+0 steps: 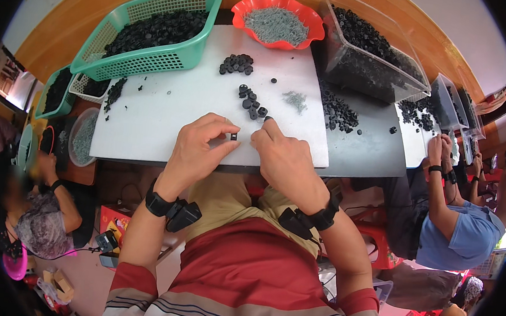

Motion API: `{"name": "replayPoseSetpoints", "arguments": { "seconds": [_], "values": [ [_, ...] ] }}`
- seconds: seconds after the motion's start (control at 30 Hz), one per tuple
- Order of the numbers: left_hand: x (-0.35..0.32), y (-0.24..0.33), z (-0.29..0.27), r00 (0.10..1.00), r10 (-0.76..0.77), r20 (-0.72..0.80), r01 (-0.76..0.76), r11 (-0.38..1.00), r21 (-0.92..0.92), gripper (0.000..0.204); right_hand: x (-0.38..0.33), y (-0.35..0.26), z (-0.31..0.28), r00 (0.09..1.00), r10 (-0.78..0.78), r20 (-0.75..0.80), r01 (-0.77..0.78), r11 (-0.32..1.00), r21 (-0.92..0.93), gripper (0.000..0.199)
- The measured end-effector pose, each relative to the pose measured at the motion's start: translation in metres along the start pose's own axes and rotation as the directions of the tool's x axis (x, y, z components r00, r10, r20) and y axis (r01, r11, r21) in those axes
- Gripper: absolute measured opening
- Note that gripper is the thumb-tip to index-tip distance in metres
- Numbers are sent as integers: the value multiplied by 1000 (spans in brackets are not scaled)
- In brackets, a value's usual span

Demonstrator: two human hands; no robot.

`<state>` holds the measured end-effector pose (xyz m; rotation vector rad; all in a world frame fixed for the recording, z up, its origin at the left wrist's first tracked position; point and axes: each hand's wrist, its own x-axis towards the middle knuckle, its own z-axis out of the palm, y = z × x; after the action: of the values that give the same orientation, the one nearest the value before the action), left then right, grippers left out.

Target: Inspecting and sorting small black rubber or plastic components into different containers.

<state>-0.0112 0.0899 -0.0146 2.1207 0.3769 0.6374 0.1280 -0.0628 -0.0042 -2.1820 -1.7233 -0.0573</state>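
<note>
Just above the near edge of the white mat [149, 128], between left thumb and index fingertip: small black part [234, 137], blocky, pale spot on the face toward the camera. Left hand [198, 145] pinched down nearly to the part's own thickness. Right hand [285, 160] close by, fingers bent, index tip at the near end of a loose row of black round parts [247, 103]; cannot tell whether anything is gripped there.

Handling (judged): very light, stiff, probably moulded plastic; not likely fragile, but smooth and easily flicked out of a pinch. Best held by two opposite sides, fingertip pads only, pale-spotted face left uncovered.

Edges and room: near mat edge just below both wrists, so drops likely off that side. Widest room leftward over the mat. Ahead, tighter: round parts, then black pile [236, 64]; small screw heap [295, 101] beyond the right hand. Farther back, walls to avoid: green basket [148, 68], red bowl [278, 44], clear bin [413, 93].
</note>
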Motion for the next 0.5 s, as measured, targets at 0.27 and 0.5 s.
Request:
{"name": "replayPoseSetpoints", "arguments": {
  "seconds": [0.27, 0.5],
  "values": [
    [-3, -1, -3, 1000, 16, 12, -16, 999, -28, 21, -32, 25, -20, 987, 126, -97, -117, 988, 97, 22],
    [-3, -1, -2, 999, 35, 1, -35, 999, -41, 21, -24, 98, -41, 910, 189, -369, -164, 982, 98, 7]
  ]
}}
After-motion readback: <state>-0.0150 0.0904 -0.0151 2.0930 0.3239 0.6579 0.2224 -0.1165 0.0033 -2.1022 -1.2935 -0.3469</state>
